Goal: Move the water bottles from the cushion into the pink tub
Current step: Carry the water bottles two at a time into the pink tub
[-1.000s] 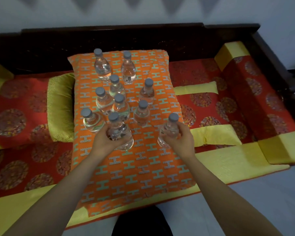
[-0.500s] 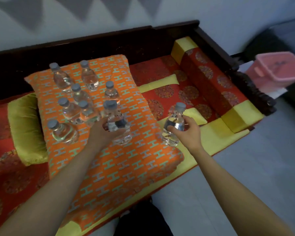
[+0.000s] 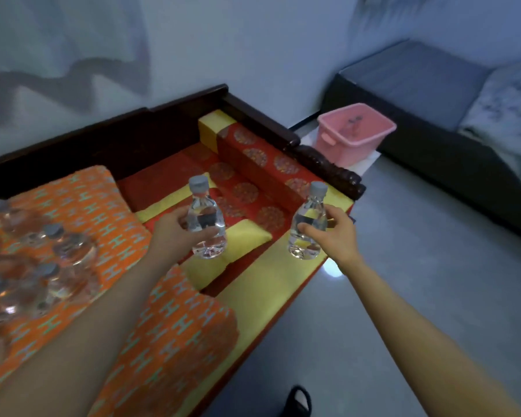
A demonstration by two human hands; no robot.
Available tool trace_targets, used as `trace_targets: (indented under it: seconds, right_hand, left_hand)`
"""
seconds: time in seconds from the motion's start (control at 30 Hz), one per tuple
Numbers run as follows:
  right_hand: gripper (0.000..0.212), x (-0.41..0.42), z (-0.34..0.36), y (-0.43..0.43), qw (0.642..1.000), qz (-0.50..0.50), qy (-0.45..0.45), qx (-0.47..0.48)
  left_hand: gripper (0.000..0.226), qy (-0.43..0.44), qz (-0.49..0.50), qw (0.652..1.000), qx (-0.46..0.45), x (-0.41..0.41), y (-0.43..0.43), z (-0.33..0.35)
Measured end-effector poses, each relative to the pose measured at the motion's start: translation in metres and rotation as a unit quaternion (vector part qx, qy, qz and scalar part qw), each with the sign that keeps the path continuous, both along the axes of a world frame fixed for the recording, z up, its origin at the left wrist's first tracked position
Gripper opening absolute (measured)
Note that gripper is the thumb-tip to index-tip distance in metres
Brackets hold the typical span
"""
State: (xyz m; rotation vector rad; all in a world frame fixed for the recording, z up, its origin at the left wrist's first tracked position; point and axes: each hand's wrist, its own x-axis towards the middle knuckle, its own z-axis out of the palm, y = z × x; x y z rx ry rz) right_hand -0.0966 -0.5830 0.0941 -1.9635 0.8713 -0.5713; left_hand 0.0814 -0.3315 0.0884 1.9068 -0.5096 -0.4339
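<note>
Left hand [image 3: 175, 233] grips left bottle [image 3: 205, 224], right hand [image 3: 334, 236] grips right bottle [image 3: 309, 224], both held clear of the cushion [image 3: 82, 206]. Several bottles [image 3: 57, 251] are left on it (blurred, uncounted). Pink tub [image 3: 355, 133] stands well apart, contents unclear.

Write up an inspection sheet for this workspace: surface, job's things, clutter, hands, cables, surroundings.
Surface: orange cushion lying on a red and yellow bench.
Job's things: a blurred cluster of bottles stands on the cushion; the pink tub sits past the bench's far armrest, contents unclear.
Clutter: nothing seen.
Hands: left hand grips the left-hand bottle upright; right hand grips the right-hand bottle upright; both bottles are off the cushion, over the bench.
Cables: nothing seen.
Surroundings: grey floor, dark couch behind the tub, dark shoe at the bottom edge.
</note>
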Motion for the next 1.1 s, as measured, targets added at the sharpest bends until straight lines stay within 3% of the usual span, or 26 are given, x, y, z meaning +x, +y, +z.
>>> trace_targets:
  seconds: [0.33, 0.53, 0.87, 1.03, 1.1]
  right_hand:
    - [0.045, -0.064, 0.027, -0.183, 1.000, -0.014, -0.006, -0.006]
    - [0.041, -0.104, 0.006, -0.274, 0.998, -0.053, 0.019, 0.010]
    - [0.045, -0.118, -0.033, -0.409, 0.993, -0.108, 0.024, 0.047]
    - [0.041, -0.094, -0.031, -0.494, 0.993, -0.107, 0.025, 0.037]
    - [0.041, -0.087, -0.030, -0.530, 0.993, -0.108, 0.023, 0.037]
  left_hand:
    - [0.048, 0.036, -0.013, 0.998, -0.044, -0.042, -0.212, 0.010]
    - [0.053, 0.018, -0.060, 0.998, 0.003, -0.070, -0.328, -0.002]
    - [0.037, 0.003, -0.099, 0.995, 0.022, -0.055, -0.493, -0.027]
    - [0.065, 0.018, -0.123, 0.992, 0.034, -0.032, -0.583, -0.029]
    - [0.063, 0.020, -0.122, 0.992, 0.032, -0.026, -0.616, -0.029]
